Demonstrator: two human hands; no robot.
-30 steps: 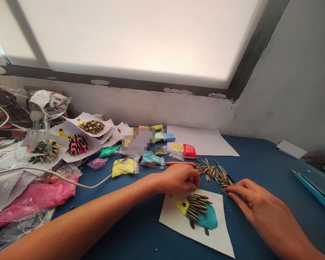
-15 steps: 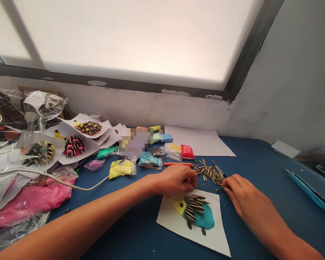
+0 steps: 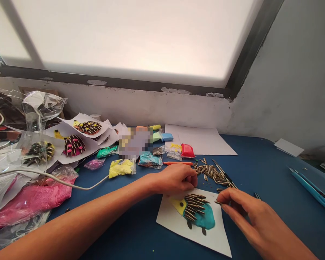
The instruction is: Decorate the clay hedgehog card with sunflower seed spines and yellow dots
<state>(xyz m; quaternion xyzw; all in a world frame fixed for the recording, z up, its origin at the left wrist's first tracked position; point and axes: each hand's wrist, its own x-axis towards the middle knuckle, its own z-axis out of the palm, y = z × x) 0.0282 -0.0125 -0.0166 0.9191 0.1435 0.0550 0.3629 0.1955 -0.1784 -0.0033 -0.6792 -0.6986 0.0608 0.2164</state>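
A white sheet of paper (image 3: 173,224) bears a hedgehog of blue clay (image 3: 207,218) with a yellow face (image 3: 179,206). Rows of striped sunflower seeds (image 3: 195,207) stand in its front half. Curled closed at the sheet's top edge is my left hand (image 3: 180,178); whatever its fingers may hold is hidden. My right hand (image 3: 240,207) pinches a single sunflower seed (image 3: 218,202) between thumb and forefinger, just over the sheet's right side. Beyond both hands lies a loose pile of seeds (image 3: 212,173), with a thin dark pointed tool (image 3: 224,174) beside it.
Bags of yellow clay (image 3: 121,168), blue clay (image 3: 150,160) and red clay (image 3: 187,151) lie behind my left arm. An orange stick (image 3: 178,163) is near my left hand. Finished seed hedgehogs (image 3: 74,145) and a white cable (image 3: 78,187) are at left, a light-blue tool (image 3: 312,189) at right.
My right hand has drawn back from the seed pile toward the sheet, with one sunflower seed now visible in its fingertips. My left hand has stayed in place.
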